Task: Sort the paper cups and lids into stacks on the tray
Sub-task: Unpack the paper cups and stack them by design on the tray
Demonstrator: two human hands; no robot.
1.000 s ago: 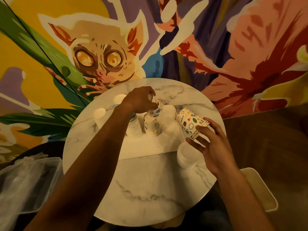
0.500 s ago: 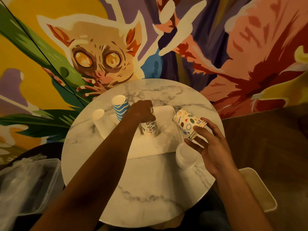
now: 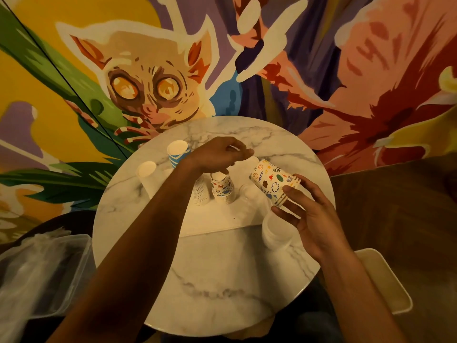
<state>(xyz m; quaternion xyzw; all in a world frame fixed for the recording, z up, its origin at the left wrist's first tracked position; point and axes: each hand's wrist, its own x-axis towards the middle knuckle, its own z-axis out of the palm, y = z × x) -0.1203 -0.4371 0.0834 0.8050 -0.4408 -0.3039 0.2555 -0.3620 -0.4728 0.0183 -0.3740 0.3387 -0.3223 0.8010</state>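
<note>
A white tray (image 3: 217, 224) lies on the round marble table (image 3: 222, 280). On it an upside-down stack of doodle-print cups (image 3: 222, 188) stands beside a paler inverted stack (image 3: 200, 194) half hidden by my forearm. My left hand (image 3: 220, 154) hovers above these stacks, fingers loosely curled, holding nothing. My right hand (image 3: 306, 214) grips the rim end of a tilted stack of doodle-print cups (image 3: 272, 180) above the tray's right end. A stack of clear lids (image 3: 274, 231) sits under that hand. A blue-striped cup (image 3: 178, 153) and a plain white cup (image 3: 147, 172) stand at the left.
A clear plastic bin (image 3: 42, 273) with crumpled plastic sits low at the left. A white tray-like edge (image 3: 385, 280) shows below the table at the right. A painted mural wall (image 3: 247, 58) rises right behind the table.
My left hand set a doodle-print cup onto the inverted stack, let go and lifted up and right. My right hand with its cup stack rose slightly.
</note>
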